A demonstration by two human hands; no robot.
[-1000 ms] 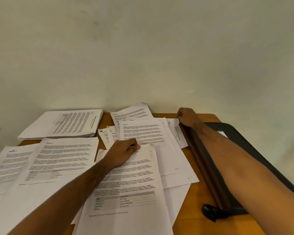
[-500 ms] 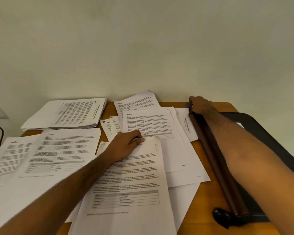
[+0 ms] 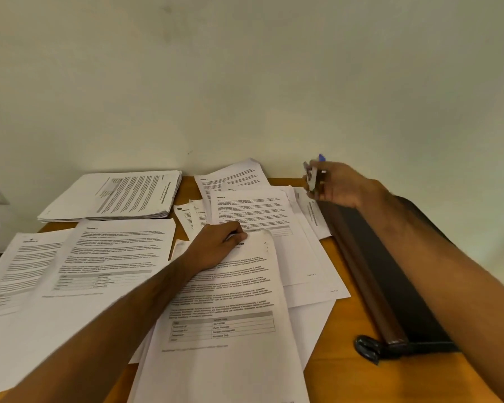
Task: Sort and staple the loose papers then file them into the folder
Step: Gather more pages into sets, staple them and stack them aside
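A: Papers [image 3: 114,257] sprawl at left; our left hand [image 3: 216,248] pinches the top edge of the middle set [image 3: 224,315]. If we let it slip, we staple skewed sheets.

B: Right hand [image 3: 336,184] grips the stapler [image 3: 313,177] above the folder [image 3: 390,271]; a second ago it rested on the table's far edge, and now we lift it.
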